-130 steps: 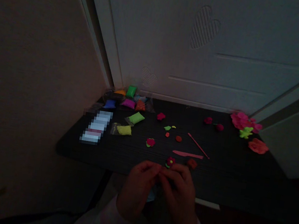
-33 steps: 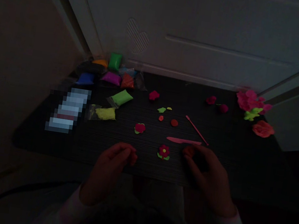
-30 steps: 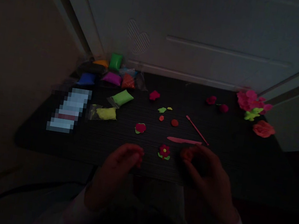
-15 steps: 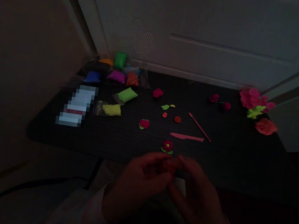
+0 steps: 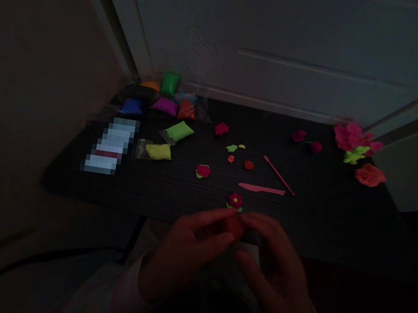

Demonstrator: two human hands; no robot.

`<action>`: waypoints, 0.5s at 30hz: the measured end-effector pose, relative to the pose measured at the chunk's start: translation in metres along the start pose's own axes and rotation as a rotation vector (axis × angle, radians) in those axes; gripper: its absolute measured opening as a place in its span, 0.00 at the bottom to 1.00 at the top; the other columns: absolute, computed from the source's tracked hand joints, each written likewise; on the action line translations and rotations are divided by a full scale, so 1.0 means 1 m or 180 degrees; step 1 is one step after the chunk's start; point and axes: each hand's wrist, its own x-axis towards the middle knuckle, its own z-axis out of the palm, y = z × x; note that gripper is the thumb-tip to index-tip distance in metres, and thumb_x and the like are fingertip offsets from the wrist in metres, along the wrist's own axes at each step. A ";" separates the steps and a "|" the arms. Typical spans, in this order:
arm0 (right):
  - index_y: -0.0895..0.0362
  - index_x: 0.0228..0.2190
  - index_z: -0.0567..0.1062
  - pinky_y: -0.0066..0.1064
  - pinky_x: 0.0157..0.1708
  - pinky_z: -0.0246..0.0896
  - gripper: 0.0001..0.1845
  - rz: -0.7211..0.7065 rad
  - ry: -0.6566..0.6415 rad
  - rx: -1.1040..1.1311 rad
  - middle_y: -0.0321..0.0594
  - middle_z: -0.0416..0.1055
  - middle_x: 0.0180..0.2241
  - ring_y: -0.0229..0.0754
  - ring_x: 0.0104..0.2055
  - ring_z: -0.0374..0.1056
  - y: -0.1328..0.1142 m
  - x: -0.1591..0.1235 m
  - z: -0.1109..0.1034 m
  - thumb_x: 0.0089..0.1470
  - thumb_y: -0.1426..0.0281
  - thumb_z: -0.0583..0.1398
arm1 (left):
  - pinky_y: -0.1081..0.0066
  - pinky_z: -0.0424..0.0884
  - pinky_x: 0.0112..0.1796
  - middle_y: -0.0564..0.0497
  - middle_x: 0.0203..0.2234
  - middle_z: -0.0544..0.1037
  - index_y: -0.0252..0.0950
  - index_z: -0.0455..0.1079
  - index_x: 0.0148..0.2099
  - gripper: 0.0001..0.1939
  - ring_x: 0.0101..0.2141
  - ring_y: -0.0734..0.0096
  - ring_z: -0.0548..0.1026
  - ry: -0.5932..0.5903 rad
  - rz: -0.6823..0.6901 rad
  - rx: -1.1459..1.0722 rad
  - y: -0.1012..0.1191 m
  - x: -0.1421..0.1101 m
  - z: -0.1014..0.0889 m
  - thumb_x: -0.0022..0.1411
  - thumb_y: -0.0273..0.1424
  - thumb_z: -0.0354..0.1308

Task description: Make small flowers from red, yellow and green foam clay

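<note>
Close to the table's front edge, a dark red lump of modelling clay is held between the thumb and fingers of my left hand. My right hand curves in from the other side with thumb and fingers apart; its forefinger is at the lump, though contact is hard to tell in the dim light. Just beyond my fingertips lies a small clay flower with red petals, a yellow centre and green leaves partly covered by my hands. A pink plastic clay knife and a thin pink modelling stick lie farther back.
On the dark table are a red-and-green clay piece, a red disc and a green leaf. Packets of coloured clay and a pixelated bright rectangle lie left. Pink flowers stand at the right back.
My right hand took the dark red clay lump from the table and brought it to my left hand. Both hands came together around it; my right thumb has since moved away from it.
</note>
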 end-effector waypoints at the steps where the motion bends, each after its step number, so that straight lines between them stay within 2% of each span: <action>1: 0.50 0.45 0.63 0.36 0.45 0.61 0.20 0.0091 0.0030 0.0057 0.42 0.62 0.45 0.42 0.47 0.60 -0.001 0.000 0.001 0.49 0.71 0.56 | 0.71 0.69 0.41 0.53 0.35 0.78 0.41 0.71 0.42 0.16 0.38 0.69 0.74 -0.0004 0.0011 -0.0048 0.000 0.000 0.000 0.48 0.24 0.59; 7: 0.49 0.39 0.67 0.33 0.44 0.60 0.13 0.0354 0.0365 0.0289 0.37 0.65 0.41 0.39 0.45 0.62 -0.001 0.002 0.010 0.49 0.73 0.56 | 0.76 0.67 0.42 0.54 0.39 0.77 0.42 0.72 0.42 0.14 0.41 0.72 0.73 -0.0104 0.0306 -0.0115 -0.001 -0.003 0.001 0.52 0.25 0.56; 12: 0.48 0.38 0.68 0.31 0.41 0.62 0.13 0.0359 0.0432 0.0296 0.36 0.66 0.40 0.37 0.43 0.64 -0.004 0.003 0.012 0.49 0.73 0.57 | 0.76 0.70 0.39 0.56 0.36 0.78 0.44 0.70 0.43 0.18 0.37 0.73 0.74 0.0060 0.0166 0.0071 -0.003 -0.003 0.003 0.47 0.25 0.60; 15: 0.48 0.39 0.69 0.32 0.43 0.62 0.13 0.0364 0.0455 0.0305 0.36 0.67 0.41 0.38 0.43 0.64 -0.005 0.003 0.012 0.49 0.73 0.56 | 0.75 0.69 0.40 0.56 0.37 0.77 0.45 0.71 0.42 0.17 0.39 0.72 0.74 0.0093 0.0236 0.0101 -0.004 -0.002 0.002 0.48 0.26 0.60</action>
